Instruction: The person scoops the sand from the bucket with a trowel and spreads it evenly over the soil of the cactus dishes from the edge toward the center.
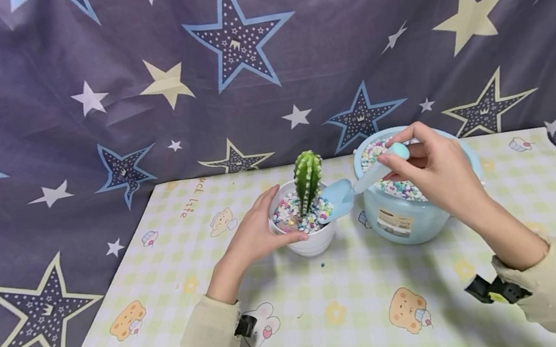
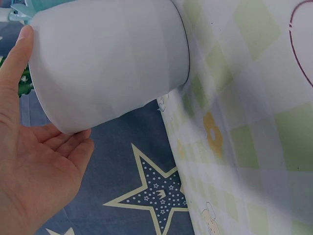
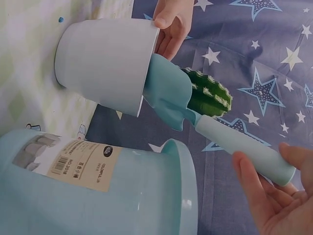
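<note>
A green cactus (image 1: 308, 179) stands in a white pot (image 1: 314, 246) whose top is covered with small multicoloured pebbles (image 1: 287, 212). My left hand (image 1: 257, 231) grips the pot's rim from the left, thumb in front and fingers behind. In my right hand (image 1: 436, 167) the end of the handle of a light blue trowel (image 1: 341, 198) is pinched. The trowel's blade tilts down to the left over the pot's right rim, beside the cactus. In the right wrist view the blade (image 3: 168, 90) touches or nearly touches the rim; its inner face is hidden there.
Just right of the pot stands a light blue bucket (image 1: 410, 224) with a paper label, holding many similar pebbles (image 1: 400, 189). A tiny dark pebble (image 1: 323, 265) lies on the checked tablecloth (image 1: 340, 336). A star-patterned curtain (image 1: 298, 95) hangs behind the table.
</note>
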Demonstrator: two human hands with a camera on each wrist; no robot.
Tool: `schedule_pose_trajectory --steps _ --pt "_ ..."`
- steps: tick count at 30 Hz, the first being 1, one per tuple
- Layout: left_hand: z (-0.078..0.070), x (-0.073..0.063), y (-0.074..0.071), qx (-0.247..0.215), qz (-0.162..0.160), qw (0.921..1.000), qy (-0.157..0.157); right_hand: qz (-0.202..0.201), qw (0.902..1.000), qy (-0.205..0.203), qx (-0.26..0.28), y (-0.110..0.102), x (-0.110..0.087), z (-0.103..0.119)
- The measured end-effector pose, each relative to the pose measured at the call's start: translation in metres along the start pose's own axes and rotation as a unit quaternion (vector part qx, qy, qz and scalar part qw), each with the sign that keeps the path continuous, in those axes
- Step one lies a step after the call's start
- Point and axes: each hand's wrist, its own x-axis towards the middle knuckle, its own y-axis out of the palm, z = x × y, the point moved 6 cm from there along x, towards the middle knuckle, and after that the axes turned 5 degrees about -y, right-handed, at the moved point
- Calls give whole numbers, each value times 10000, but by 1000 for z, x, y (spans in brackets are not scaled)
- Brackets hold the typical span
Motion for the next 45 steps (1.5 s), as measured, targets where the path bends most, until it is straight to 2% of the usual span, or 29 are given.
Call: schedule_pose_trajectory --steps 13,22,26,29,31,39,43,45 --pt "-1 0 2 68 1 10000 -53 -399 9990 -128 172 -14 -3 5" --pt "-2 -1 2 84 -72 9999 -64 -895 9934 -84 715 -36 -7 1" --pt "-4 -1 2 120 -116 9998 -93 -1249 9800 -70 1549 -49 -11 -7" --pt "-4 -2 2 150 -120 9997 -143 -1578 9604 -75 2297 -60 -15 -13" --pt "-4 -2 2 156 -124 9996 -175 -1789 9500 -70 2557 -67 -17 -17" --pt "-5 -2 2 181 -229 9994 -207 -2354 9271 -92 2916 -90 -28 -32" --pt "-6 -4 3 198 -284 9991 -242 -2520 9213 -131 2958 -100 -33 -40" --pt "-6 -4 3 184 -310 9990 -277 -2603 9239 -69 2803 -105 -36 -44"
